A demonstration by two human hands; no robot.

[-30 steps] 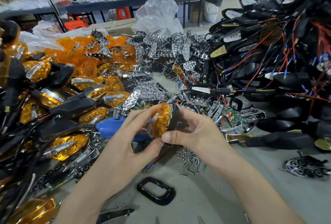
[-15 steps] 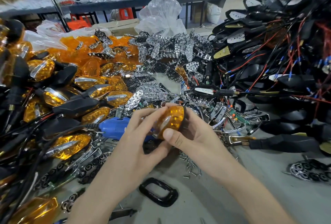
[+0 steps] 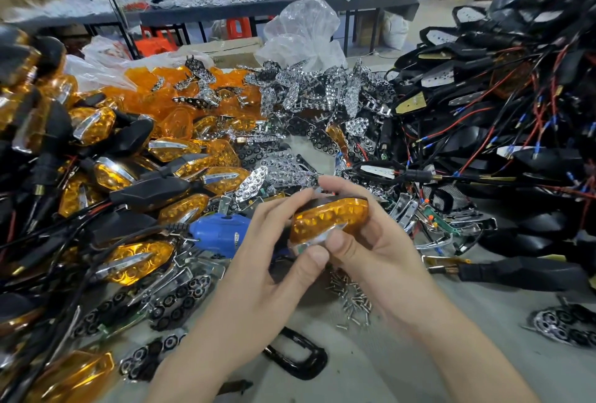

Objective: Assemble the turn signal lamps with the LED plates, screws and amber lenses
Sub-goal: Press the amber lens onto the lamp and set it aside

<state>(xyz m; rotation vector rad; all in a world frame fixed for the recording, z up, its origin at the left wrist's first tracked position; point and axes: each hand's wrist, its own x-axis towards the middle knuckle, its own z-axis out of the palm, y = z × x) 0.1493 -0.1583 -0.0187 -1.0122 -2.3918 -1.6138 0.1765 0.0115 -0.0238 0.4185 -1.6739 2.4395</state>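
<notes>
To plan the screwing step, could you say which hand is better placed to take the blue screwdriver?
Probably the left hand: it is beside the blue plastic screwdriver; the right hand grips the amber-lensed lamp.

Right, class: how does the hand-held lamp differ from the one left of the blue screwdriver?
Held lamp: raised, gripped by left hand and right hand; lying lamp: set down, untouched. Held lamp shows chrome along its lower edge; lying lamp, across its middle. Both have amber lenses.
</notes>
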